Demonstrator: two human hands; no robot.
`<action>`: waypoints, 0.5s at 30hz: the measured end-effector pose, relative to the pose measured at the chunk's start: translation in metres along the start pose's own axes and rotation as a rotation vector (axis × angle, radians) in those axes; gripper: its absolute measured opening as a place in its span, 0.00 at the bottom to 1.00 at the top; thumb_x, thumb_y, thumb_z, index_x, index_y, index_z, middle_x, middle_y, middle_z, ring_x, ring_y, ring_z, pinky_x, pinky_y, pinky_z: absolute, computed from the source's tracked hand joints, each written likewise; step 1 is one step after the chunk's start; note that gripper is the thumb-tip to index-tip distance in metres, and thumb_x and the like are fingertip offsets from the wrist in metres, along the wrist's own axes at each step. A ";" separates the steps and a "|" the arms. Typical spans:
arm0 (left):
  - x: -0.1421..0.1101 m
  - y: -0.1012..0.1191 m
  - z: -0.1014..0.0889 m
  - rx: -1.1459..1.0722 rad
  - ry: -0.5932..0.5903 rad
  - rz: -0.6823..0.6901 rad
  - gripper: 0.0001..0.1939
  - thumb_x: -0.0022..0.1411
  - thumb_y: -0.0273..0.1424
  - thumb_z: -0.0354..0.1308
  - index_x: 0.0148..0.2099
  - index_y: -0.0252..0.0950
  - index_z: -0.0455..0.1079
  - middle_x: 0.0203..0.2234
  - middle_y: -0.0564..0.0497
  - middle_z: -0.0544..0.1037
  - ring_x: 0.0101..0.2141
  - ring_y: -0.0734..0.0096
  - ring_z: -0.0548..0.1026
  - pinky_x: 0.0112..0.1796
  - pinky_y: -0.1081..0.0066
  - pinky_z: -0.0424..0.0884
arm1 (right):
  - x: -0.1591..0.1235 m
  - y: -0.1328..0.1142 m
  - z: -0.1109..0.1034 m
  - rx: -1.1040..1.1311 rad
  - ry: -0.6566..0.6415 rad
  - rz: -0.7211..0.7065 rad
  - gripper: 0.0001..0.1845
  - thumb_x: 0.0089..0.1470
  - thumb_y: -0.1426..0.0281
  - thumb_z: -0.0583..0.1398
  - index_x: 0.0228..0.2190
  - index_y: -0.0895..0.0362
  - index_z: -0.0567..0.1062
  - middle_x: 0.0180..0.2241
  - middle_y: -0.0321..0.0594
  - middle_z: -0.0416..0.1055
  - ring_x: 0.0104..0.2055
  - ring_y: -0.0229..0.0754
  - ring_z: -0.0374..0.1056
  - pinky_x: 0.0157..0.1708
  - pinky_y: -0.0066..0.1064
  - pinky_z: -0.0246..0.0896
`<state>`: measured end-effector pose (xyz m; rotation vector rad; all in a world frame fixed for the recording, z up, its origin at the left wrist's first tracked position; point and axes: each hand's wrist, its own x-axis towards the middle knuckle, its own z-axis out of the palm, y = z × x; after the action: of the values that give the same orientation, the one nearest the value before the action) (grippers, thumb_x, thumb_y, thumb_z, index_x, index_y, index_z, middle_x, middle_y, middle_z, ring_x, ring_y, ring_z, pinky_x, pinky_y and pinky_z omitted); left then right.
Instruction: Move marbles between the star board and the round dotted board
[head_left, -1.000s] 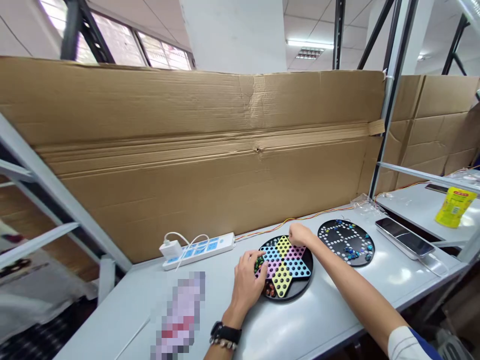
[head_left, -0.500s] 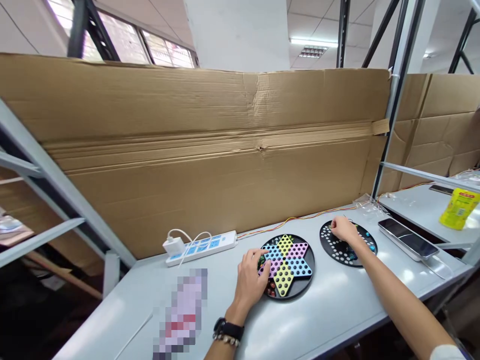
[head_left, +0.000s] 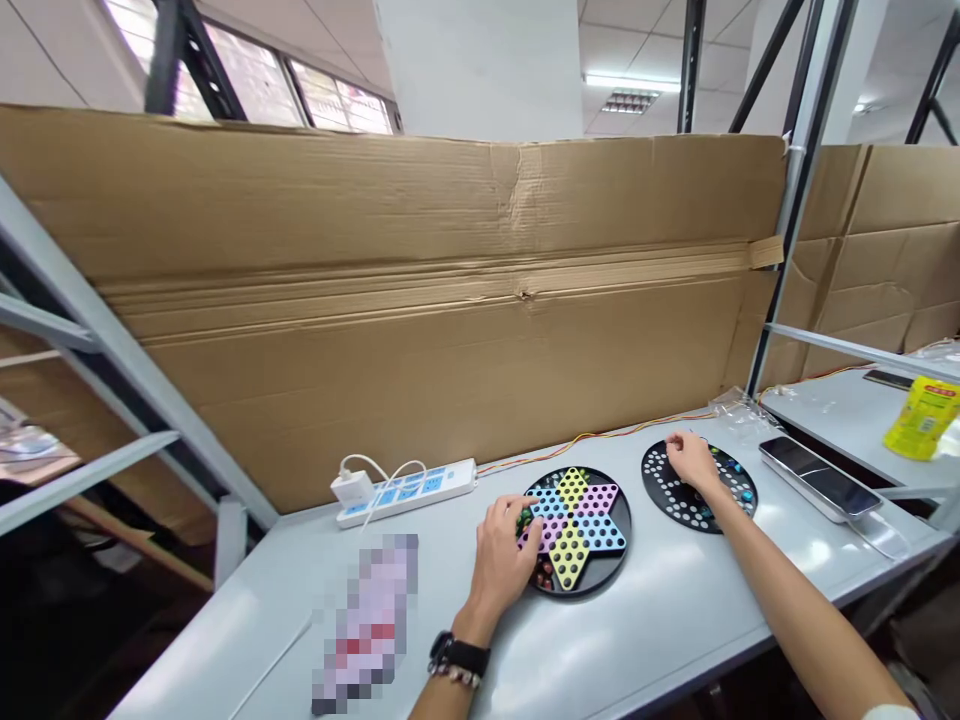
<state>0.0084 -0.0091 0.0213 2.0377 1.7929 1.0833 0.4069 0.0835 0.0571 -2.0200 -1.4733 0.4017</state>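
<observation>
A round black checkers board [head_left: 609,560] with a star of yellow, pink and blue points lies on the grey table. My left hand [head_left: 501,565] rests on its left rim, fingers curled over some marbles [head_left: 541,574] in the tray. My right hand [head_left: 691,463] is stretched out to a second black round board [head_left: 697,505] with white holes and several blue and green marbles [head_left: 733,490]. Its fingers are bent down onto that board; whatever they hold is hidden.
A white power strip [head_left: 409,490] with a charger lies behind the boards, with a coloured wire [head_left: 600,437] along the cardboard wall [head_left: 450,300]. A phone [head_left: 817,477] lies right of the second board, a yellow bottle [head_left: 921,417] farther right. A blurred object [head_left: 367,625] lies front left.
My right hand left the top of the coloured star board and went right onto the second black board. My left hand stayed at the star board's left rim.
</observation>
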 end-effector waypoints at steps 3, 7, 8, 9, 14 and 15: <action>0.000 0.000 0.001 -0.007 0.003 -0.002 0.20 0.77 0.42 0.59 0.60 0.48 0.90 0.57 0.43 0.94 0.63 0.39 0.89 0.67 0.39 0.85 | -0.003 -0.017 0.000 0.007 -0.012 -0.067 0.20 0.73 0.73 0.61 0.54 0.55 0.92 0.53 0.53 0.93 0.58 0.56 0.88 0.58 0.38 0.78; 0.000 0.000 0.000 -0.005 0.004 -0.006 0.20 0.76 0.43 0.60 0.60 0.49 0.90 0.57 0.43 0.93 0.62 0.38 0.90 0.66 0.39 0.86 | -0.023 -0.061 0.021 -0.004 -0.182 -0.280 0.23 0.76 0.70 0.60 0.61 0.55 0.92 0.59 0.55 0.92 0.63 0.58 0.87 0.69 0.46 0.77; 0.000 0.000 -0.001 -0.001 0.005 -0.007 0.20 0.76 0.43 0.60 0.59 0.49 0.90 0.57 0.43 0.93 0.62 0.38 0.90 0.66 0.39 0.86 | -0.030 -0.074 0.030 -0.017 -0.230 -0.324 0.22 0.76 0.70 0.62 0.61 0.54 0.92 0.59 0.54 0.92 0.64 0.57 0.86 0.70 0.46 0.77; 0.000 0.000 -0.002 0.003 0.005 -0.009 0.20 0.77 0.43 0.60 0.60 0.48 0.90 0.57 0.42 0.93 0.62 0.38 0.90 0.66 0.40 0.87 | -0.036 -0.086 0.038 -0.035 -0.278 -0.356 0.21 0.76 0.71 0.63 0.61 0.54 0.92 0.59 0.52 0.93 0.64 0.57 0.86 0.69 0.44 0.77; -0.002 0.000 -0.005 0.028 0.011 -0.008 0.19 0.79 0.40 0.61 0.60 0.47 0.90 0.58 0.41 0.93 0.63 0.40 0.90 0.66 0.41 0.86 | -0.055 -0.126 0.067 -0.173 -0.406 -0.389 0.17 0.74 0.78 0.65 0.57 0.58 0.90 0.63 0.57 0.90 0.61 0.57 0.87 0.59 0.40 0.75; -0.002 0.000 -0.005 0.032 0.010 -0.006 0.18 0.78 0.39 0.61 0.60 0.47 0.90 0.58 0.41 0.93 0.62 0.40 0.90 0.66 0.41 0.87 | -0.056 -0.129 0.069 -0.201 -0.418 -0.390 0.18 0.72 0.80 0.66 0.57 0.59 0.89 0.63 0.59 0.90 0.61 0.57 0.87 0.58 0.40 0.75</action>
<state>0.0050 -0.0123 0.0242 2.0474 1.8307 1.0722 0.2516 0.0777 0.0789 -1.8008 -2.1911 0.5491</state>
